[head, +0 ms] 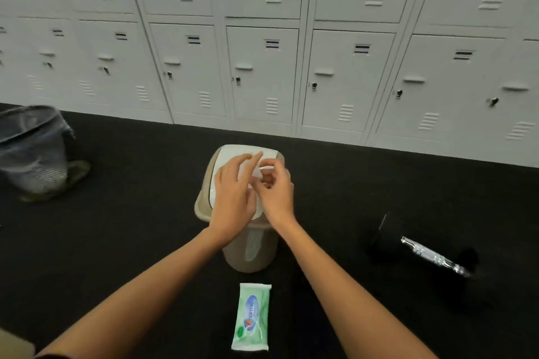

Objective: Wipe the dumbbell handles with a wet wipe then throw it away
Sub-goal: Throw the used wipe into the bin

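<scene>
Both hands meet above the beige swing-lid bin (246,245) standing on the dark floor (145,213). The right hand (277,192) pinches a white wet wipe (256,167) between curled fingers, just over the bin's white lid; the left hand (233,192) lies beside it with fingers fairly straight, touching the wipe. The dumbbell (428,253), black with a shiny metal handle, lies on the floor to the right, well apart. A green wipes pack (252,318) lies near the bin, a mesh basket (32,148) stands far left, before grey lockers (262,38)
</scene>
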`<state>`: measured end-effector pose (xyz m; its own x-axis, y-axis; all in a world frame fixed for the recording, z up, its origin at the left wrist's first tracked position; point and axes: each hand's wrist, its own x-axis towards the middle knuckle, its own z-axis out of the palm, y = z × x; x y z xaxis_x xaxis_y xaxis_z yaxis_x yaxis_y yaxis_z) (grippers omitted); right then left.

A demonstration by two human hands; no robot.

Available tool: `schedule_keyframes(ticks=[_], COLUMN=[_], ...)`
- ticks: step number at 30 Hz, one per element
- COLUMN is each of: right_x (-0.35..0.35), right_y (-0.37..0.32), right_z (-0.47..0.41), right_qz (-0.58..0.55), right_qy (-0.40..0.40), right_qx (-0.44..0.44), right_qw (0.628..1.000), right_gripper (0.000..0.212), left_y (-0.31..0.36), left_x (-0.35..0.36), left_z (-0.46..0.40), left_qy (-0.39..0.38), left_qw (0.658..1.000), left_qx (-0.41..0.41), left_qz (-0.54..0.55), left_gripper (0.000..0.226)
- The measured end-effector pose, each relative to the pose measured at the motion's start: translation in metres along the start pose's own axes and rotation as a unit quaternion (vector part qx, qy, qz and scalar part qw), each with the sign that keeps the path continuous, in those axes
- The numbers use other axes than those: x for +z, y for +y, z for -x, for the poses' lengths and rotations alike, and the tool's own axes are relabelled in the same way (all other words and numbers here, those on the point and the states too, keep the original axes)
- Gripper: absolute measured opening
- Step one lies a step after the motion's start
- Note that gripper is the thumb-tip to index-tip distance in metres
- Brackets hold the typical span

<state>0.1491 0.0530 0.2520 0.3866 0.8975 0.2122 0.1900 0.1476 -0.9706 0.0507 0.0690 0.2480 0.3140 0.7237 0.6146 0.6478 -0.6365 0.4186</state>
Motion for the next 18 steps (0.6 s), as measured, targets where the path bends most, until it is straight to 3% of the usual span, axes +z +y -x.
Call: schedule_keyframes(ticks=[3, 5, 6, 8, 11, 18], right_x=[0.015, 0.017, 0.017, 0.019, 0.023, 0.028], right_y=[0.018, 0.031, 0.038, 0.049, 0.056, 0.065], right_z=[0.015, 0.021, 0.022, 0.023, 0.023, 0.019], right_qz=[0.021, 0.056, 0.106, 0.245, 0.367, 0.542], right_qy=[-0.017, -0.045, -0.061, -0.067, -0.058, -0.093], right_qx=[-0.035, -0.064, -0.093, -0.171, -0.259, -0.225], right_qw=[0.999, 0.995, 0.988, 0.952, 0.892, 0.804], right_gripper=[0.016, 0.005, 0.01, 0.015, 0.012, 0.01], left_y=[0.007, 0.014, 0.016, 0.013, 0.007, -0.01], left_x=[-0.005, 0.002, 0.006, 0.012, 0.014, 0.008], left_z=[0.011, 0.02, 0.024, 0.03, 0.031, 0.025], left_qy=[0.064, 0.067, 0.066, 0.064, 0.059, 0.026], left_qw=[0.995, 0.988, 0.985, 0.978, 0.973, 0.969], left_qx=[-0.078, -0.118, -0.133, -0.163, -0.198, -0.234], left_qz=[0.011, 0.07, 0.093, 0.111, 0.098, 0.07], left_gripper=[0.055, 0.048, 0.046, 0.044, 0.048, 0.055])
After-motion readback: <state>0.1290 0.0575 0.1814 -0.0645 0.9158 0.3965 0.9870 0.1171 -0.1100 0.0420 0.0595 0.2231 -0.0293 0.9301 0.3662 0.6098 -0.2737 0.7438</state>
